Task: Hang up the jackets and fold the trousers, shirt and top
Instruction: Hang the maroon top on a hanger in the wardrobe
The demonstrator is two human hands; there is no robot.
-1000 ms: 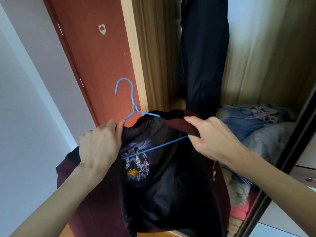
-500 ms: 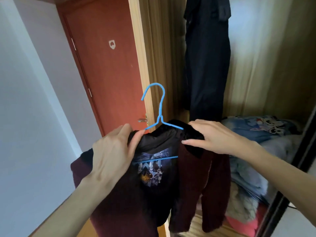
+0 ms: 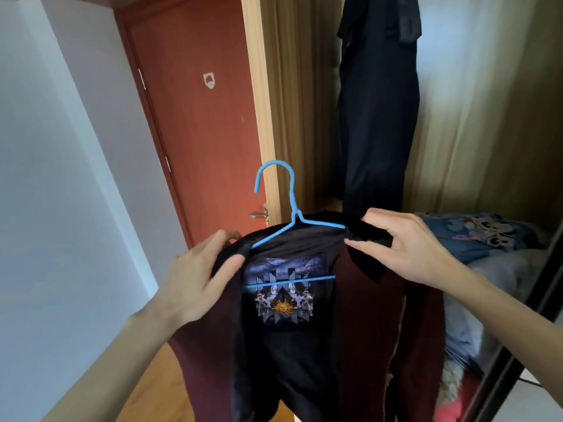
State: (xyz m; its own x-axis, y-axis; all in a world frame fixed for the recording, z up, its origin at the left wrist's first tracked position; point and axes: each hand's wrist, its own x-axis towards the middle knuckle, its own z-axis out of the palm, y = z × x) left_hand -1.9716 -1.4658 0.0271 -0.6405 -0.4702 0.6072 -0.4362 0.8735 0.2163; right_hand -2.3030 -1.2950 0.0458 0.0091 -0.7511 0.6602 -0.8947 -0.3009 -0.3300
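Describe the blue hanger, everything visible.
The blue hanger is thin coated wire with an open hook on top, upright and free, hooked on nothing. Its sloped arms run under the collar of the maroon jacket; its crossbar shows across the printed black lining. The left hand and right hand grip the jacket's shoulders over its ends.

This is a home, a bedroom corner by an open built-in wardrobe. A reddish-brown wooden door with a metal lever handle stands in a pale painted wall, and the floor is warm orange wood boards. The light wood-grain wardrobe interior holds a dark garment hanging from above, with a heap of folded blue and grey bedding and clothes piled on its shelf, behind a dark sliding-door frame
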